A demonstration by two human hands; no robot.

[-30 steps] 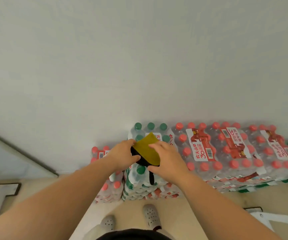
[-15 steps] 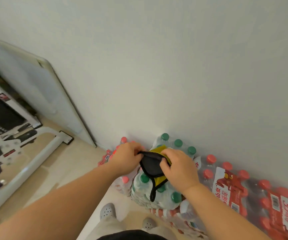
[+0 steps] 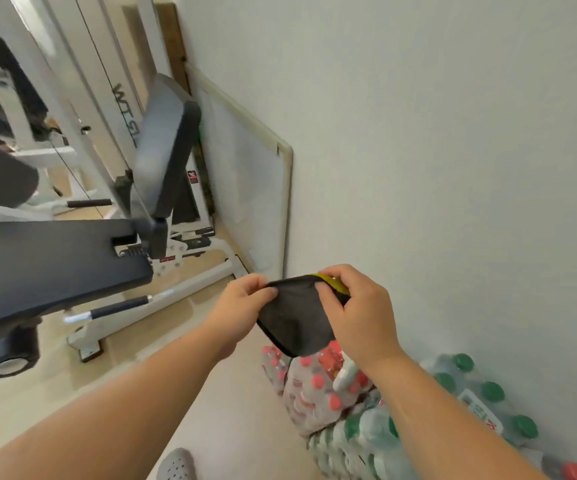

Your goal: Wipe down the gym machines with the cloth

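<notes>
Soft, even indoor light, faint shadows; wide-angle bending and motion blur toward the edges.

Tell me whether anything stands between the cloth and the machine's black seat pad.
Nothing visible. The left hand and right hand hold the cloth in the air; the seat pad lies to its left across open space. The bottle packs sit under and right of the cloth, off that path.

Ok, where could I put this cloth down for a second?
The black seat pad is bare, and so is the floor strip between the machine's white base rail and the bottle packs. Against the wall it is crowded: packs stacked tight.
</notes>
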